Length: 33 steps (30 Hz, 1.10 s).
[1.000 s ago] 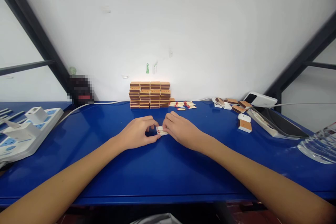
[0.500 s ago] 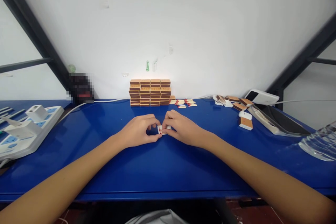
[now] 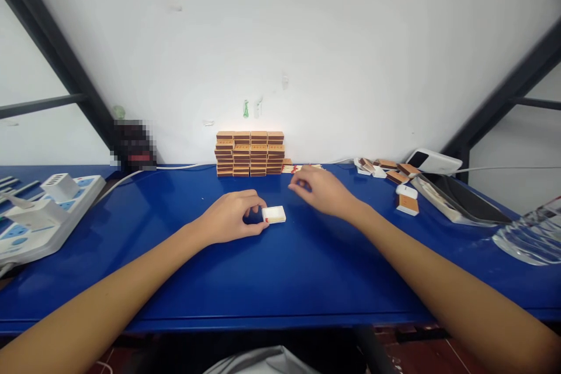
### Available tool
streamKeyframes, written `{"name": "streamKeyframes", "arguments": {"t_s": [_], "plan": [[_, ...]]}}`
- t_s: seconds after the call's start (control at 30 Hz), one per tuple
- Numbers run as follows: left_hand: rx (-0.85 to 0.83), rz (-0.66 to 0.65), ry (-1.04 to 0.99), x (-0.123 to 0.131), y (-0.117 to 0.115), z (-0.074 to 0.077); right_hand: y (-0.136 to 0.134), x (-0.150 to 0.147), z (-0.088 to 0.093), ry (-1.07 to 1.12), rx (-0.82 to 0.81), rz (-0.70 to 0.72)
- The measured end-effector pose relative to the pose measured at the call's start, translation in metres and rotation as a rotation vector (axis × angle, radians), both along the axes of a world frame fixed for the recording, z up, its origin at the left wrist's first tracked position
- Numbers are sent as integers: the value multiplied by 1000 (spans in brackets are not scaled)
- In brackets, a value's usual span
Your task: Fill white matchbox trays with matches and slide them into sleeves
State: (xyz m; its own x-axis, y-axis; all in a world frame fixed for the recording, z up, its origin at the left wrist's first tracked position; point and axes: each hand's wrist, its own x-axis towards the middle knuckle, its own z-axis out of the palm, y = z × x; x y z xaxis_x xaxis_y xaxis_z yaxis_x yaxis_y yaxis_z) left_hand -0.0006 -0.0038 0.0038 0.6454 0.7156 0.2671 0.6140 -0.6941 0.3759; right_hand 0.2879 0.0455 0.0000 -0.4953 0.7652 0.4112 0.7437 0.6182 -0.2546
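Observation:
My left hand (image 3: pixel 234 216) rests on the blue table and grips the left end of a small white matchbox tray (image 3: pixel 275 211) between thumb and fingers. A few red-headed matches (image 3: pixel 272 220) lie along the tray's near side; its white bottom shows beyond them. My right hand (image 3: pixel 322 190) hovers to the right of the tray and just in front of a pile of loose matches (image 3: pixel 289 169), partly covering it. Its fingers are loosely bent, thumb a little apart, with nothing visible in them.
Behind my hands stands a stack of matchboxes (image 3: pixel 250 155) against the wall. Further right lie loose matchbox parts (image 3: pixel 397 177), a white earphone case (image 3: pixel 407 191), a matchbox (image 3: pixel 407 204), a white device (image 3: pixel 433 161) and a clear bottle (image 3: pixel 530 239). A power strip (image 3: pixel 56 228) lies left.
My right hand has let go at the tray and moved up and right to the loose matches. The tray's inside now shows. My left hand keeps its hold.

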Motion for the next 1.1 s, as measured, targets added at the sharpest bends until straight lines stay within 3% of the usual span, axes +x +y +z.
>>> {"name": "streamKeyframes", "arguments": {"t_s": [0.1,0.2,0.3,0.9,1.1], "plan": [[-4,11,34,0,0,1,33,33,-9,-27,14,-179],[-5,5,45,0,0,1,56,57,-20,-31,-8,-146],[-2,-4,40,-1,0,1,65,62,-28,-17,-32,-75],[-7,-1,35,-1,2,0,64,45,-31,-51,-62,-30],[14,35,53,0,2,-1,31,24,-11,14,-64,71]]}}
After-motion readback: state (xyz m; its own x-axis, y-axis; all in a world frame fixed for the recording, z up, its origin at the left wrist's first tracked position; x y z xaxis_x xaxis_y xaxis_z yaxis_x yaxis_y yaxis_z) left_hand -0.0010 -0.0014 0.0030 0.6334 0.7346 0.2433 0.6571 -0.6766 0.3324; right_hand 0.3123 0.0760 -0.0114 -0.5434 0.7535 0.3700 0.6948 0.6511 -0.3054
